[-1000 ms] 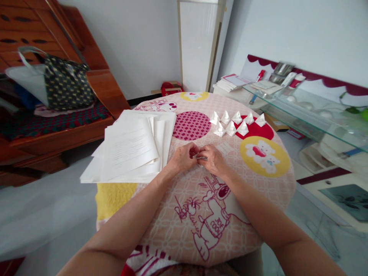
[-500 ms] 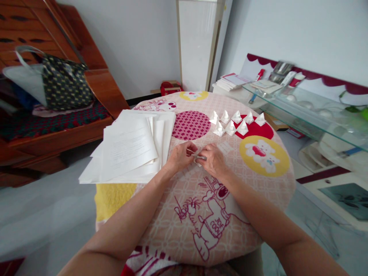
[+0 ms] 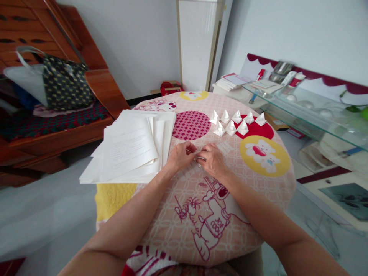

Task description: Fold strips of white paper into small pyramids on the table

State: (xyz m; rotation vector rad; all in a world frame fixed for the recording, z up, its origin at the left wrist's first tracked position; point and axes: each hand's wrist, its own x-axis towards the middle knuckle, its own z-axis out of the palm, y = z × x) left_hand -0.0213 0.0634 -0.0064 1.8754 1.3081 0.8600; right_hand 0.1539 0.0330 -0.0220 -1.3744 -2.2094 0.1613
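Note:
Over the middle of the cloth-covered table, my left hand and my right hand meet with fingers pinched on a small piece of folded white paper. Most of that paper is hidden behind my fingers. Beyond my right hand stand several small folded paper boats with pointed peaks, set out in two rows. To the left of my left hand lies a loose stack of white paper sheets, the top one printed with lines of text.
A patterned cloth covers the round table. On the right, a glass shelf holds metal containers and papers. A wooden bench with a dark patterned bag stands at the left.
My fingers have shifted slightly around the folded paper; those of my right hand now cover more of it. The boats and the stack of sheets stay where they were.

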